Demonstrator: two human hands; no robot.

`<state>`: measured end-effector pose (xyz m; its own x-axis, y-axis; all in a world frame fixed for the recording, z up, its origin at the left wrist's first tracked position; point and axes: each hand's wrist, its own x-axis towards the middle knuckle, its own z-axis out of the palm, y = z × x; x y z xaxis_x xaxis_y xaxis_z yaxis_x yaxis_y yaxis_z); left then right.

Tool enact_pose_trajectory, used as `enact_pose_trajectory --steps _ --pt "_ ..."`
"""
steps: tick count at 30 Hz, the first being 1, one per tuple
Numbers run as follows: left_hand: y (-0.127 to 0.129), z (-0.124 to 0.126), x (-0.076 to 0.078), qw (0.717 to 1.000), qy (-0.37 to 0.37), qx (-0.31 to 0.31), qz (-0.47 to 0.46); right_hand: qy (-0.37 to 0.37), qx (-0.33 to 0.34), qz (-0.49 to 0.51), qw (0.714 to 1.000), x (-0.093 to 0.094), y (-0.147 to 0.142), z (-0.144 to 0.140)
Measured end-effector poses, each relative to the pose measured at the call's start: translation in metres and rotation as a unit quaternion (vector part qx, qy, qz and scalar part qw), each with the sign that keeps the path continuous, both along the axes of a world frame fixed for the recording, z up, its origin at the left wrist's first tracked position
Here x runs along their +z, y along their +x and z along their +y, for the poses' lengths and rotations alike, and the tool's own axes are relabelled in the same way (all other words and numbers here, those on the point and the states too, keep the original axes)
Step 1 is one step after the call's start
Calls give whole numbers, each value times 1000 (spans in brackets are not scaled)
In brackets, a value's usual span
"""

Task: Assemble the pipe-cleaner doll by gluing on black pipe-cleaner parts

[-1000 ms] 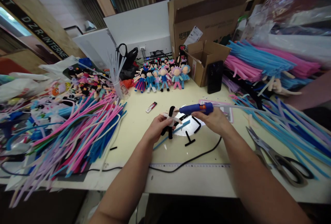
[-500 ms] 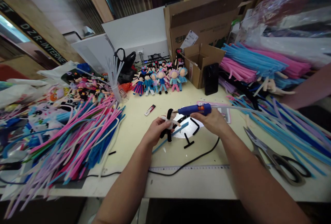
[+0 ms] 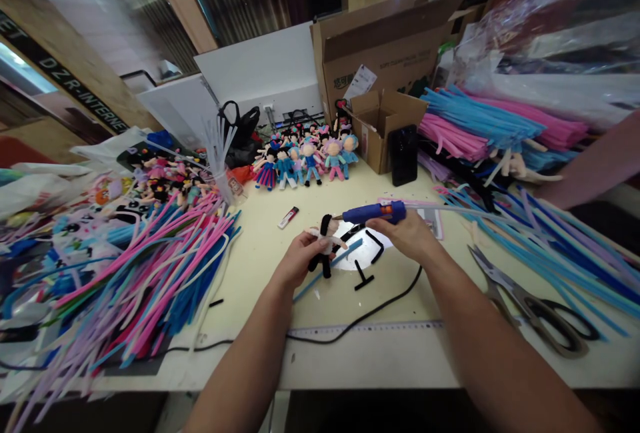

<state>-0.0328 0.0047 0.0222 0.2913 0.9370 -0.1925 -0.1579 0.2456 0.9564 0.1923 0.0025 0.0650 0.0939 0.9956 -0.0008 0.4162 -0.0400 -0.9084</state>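
My left hand [image 3: 299, 254] is closed on a small pipe-cleaner doll [image 3: 326, 244] with a white middle and black parts. My right hand [image 3: 407, 233] grips a blue glue gun [image 3: 375, 212], a clear glue stick running out of its back. The gun's nozzle is at the doll's black top; whether it touches I cannot tell. Below the gun lie a bent black pipe-cleaner piece [image 3: 376, 246] and a T-shaped black piece [image 3: 363, 277]. A light blue stem [image 3: 349, 252] passes under the doll across a bright white patch.
Heaps of coloured pipe cleaners [image 3: 150, 273] lie left, more [image 3: 545, 246] right. Scissors [image 3: 533, 303] rest at the right. Finished dolls [image 3: 309, 160], a cardboard box [image 3: 383, 130] and a black phone [image 3: 403, 155] stand behind. A lighter [image 3: 289, 217], ruler [image 3: 370, 328] and black cable [image 3: 345, 338] lie nearer.
The view has shifted slightly. The doll's black top is now bent over toward the nozzle, where before it stood straighter. Both hands keep their holds.
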Motion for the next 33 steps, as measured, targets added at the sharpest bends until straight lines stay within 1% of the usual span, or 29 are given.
enact_pose_trajectory --steps 4,13,16,21,25,29,33 --pt "0 -1 2 1000 -1 -3 -1 -20 -1 6 1000 4 -1 -1" --pt "0 -1 2 1000 5 -10 -12 1 -15 -15 1000 -2 1 1" --pt "0 0 2 1000 2 -11 -17 8 1 -5 1000 -1 2 1" --pt "0 0 1 1000 -9 9 -10 23 40 -2 999 -1 6 0" --pt "0 1 1 1000 -16 20 -9 20 48 -4 999 -2 7 1" --pt "0 1 1 1000 -7 8 -11 4 48 5 999 -1 5 0" --pt "0 0 1 1000 1 -6 -17 10 53 15 998 0 4 0"
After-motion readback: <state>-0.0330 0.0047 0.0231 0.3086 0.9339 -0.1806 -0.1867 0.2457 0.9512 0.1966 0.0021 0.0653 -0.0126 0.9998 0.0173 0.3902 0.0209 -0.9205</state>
